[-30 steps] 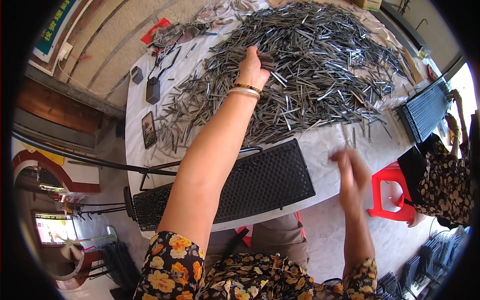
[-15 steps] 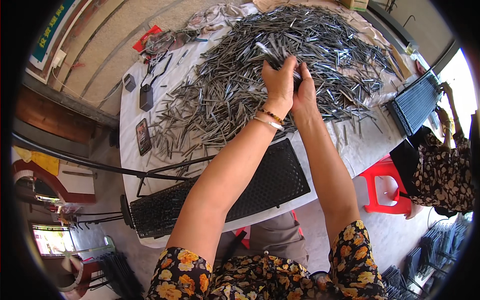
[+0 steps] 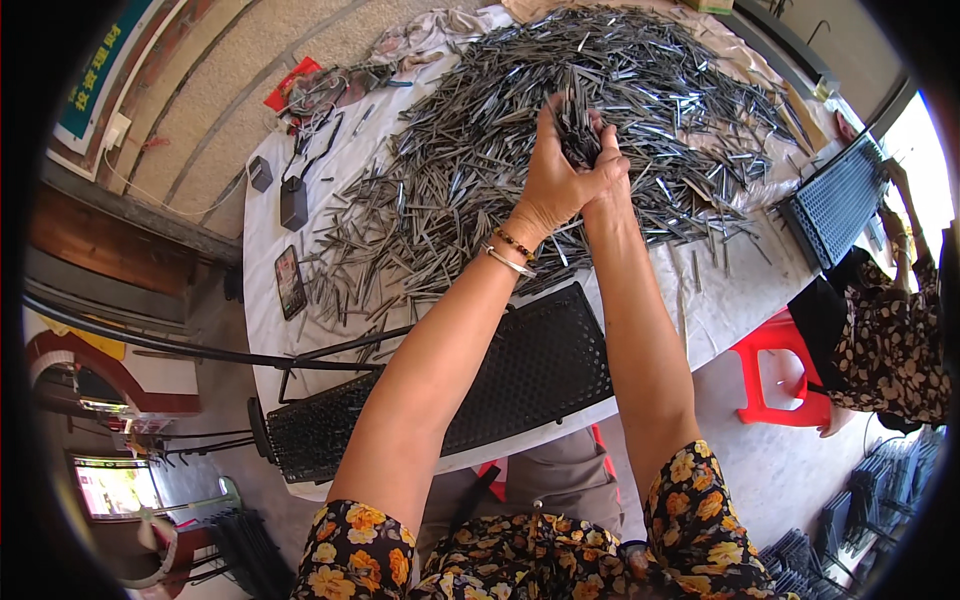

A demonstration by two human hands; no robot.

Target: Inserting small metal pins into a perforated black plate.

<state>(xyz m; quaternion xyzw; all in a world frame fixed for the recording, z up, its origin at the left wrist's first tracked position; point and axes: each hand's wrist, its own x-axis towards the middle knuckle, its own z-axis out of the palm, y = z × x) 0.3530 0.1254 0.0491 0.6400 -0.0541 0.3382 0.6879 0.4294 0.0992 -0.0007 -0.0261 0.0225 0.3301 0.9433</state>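
Both my hands are raised over a big heap of thin dark metal strips (image 3: 470, 140). Between the palms is a bundle of metal strips (image 3: 574, 128), its ends fanning out past the fingertips. My left hand (image 3: 553, 172), with bracelets at its wrist, closes around the bundle from the left. My right hand (image 3: 606, 178) wraps it from the right, and the two hands touch at the heels. Closer to me, under my forearms, a long black perforated tray (image 3: 530, 365) lies at the table's edge; small dark pieces fill its left end.
A phone (image 3: 290, 282), a small dark box (image 3: 294, 203) and a crumpled cloth (image 3: 430, 35) lie along the table's left side. At right, another person's hands (image 3: 893, 215) are beside a second perforated tray (image 3: 838, 208). A red stool (image 3: 755, 375) stands below.
The bundle has turned more upright between my hands. My left hand has shifted slightly left and its palm shows less closed over the strips.
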